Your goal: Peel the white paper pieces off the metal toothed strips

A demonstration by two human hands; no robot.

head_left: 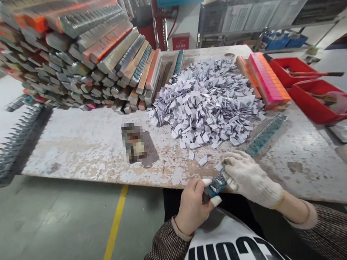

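Note:
A long narrow strip [258, 139] of small teal-and-silver pieces runs from the table's right middle down to the near edge. My bare left hand [193, 206] pinches its near end, fingertips taped white. My right hand [249, 178], in a white knit glove, is closed over the strip just beyond, pressing a small white paper tag against it. A big heap of white paper tags [207, 99] lies on the worn white table [87, 144] just past my hands.
A tall stack of filled strips [74, 49] with orange ends fills the far left. A pink and orange block [267, 78] and red bins [318, 98] stand at the right. A dark toothed strip [15, 146] lies at the left edge. A blurred small object [134, 142] sits mid-table.

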